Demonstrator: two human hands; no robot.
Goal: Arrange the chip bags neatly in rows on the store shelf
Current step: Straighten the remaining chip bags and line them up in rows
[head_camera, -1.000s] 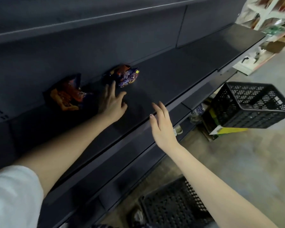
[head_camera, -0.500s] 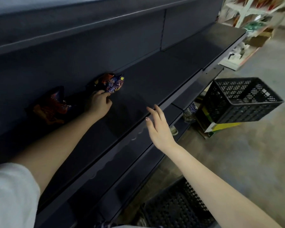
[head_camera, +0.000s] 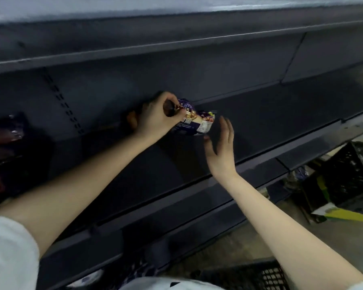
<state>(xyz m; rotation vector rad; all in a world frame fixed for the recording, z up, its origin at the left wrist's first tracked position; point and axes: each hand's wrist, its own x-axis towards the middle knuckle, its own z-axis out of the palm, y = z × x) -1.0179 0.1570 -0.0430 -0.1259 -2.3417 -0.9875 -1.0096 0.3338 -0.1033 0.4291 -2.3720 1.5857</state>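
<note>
I have my left hand (head_camera: pixel 157 117) far back on the shelf (head_camera: pixel 281 126), close to the rear panel (head_camera: pixel 197 80), its fingers (head_camera: pixel 173 101) curled and pinching the left end of a purple chip bag (head_camera: pixel 195 121). The bag lies roughly on its side and sticks out to the right of my grip. I cannot tell whether its lower edge rests on the shelf or hangs just above it. My right hand (head_camera: pixel 220 151) is spread with straight fingers and holds nothing. It is just beside the bag's free right end, and the blur keeps me from saying whether it touches. I judge the bag to be very light, soft and puffed with air. The film will be slick and crinkly and the chips inside will break easily, so squeezing the middle would be a mistake. The flat sealed ends are the safe places to grip, with an open palm on the far end to steady it upright against the panel. A darker reddish bag (head_camera: pixel 4 132) sits well apart at the far left of the same shelf and sets the line for the row. The shelf above (head_camera: pixel 176 45) overhangs my arms and leaves limited room to lift. A black crate (head_camera: pixel 348 174) stands on the floor to the right beside a yellow-green carton (head_camera: pixel 344 214), and another crate (head_camera: pixel 249 277) is below me, both out of the way.
</note>
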